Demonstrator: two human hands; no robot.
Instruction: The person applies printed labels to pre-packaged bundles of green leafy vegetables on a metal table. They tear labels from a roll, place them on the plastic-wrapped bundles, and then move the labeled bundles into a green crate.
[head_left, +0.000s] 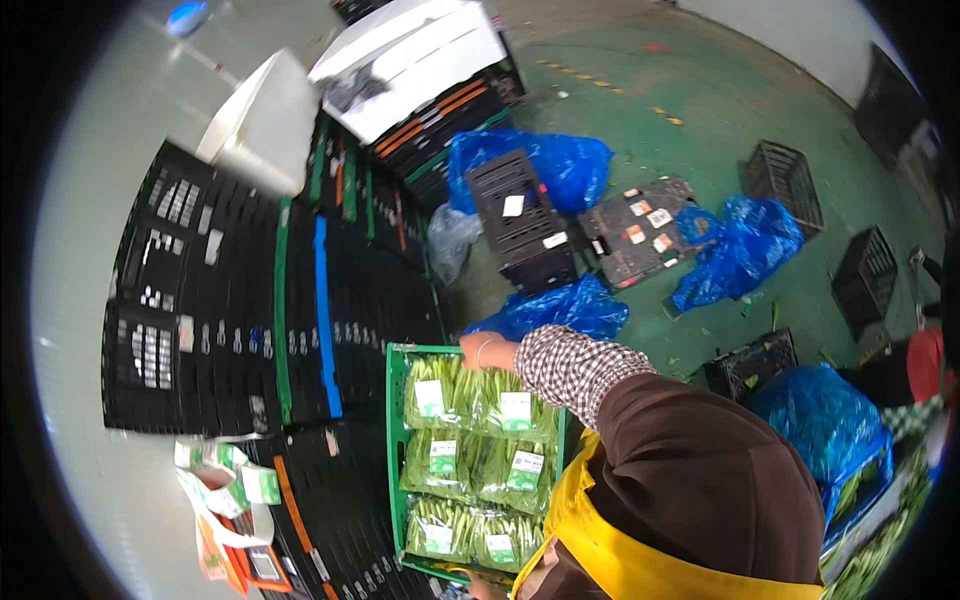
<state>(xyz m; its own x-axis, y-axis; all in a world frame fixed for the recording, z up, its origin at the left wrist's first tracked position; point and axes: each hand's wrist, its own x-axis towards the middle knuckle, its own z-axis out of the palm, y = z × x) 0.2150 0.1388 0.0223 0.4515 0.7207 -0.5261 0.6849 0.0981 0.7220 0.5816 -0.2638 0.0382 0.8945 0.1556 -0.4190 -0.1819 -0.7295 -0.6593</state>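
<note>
A green crate [394, 440] sits in front of my body, filled with several clear bags of green beans [470, 465], each with a white and green label. My right hand [485, 351], with a thin bracelet and a checked sleeve, grips the crate's far rim. My left hand [478, 590] barely shows at the bottom edge by the crate's near end; its grip is hidden. My brown vest and yellow apron [560, 530] fill the lower right.
Stacks of folded black crates [220, 300] stand to the left, with white foam boxes [410, 55] behind them. Blue plastic bags [560, 165] and loose black crates [520, 215] lie on the green floor. A strip of labels [225, 490] hangs at lower left. Loose beans [885, 540] lie at right.
</note>
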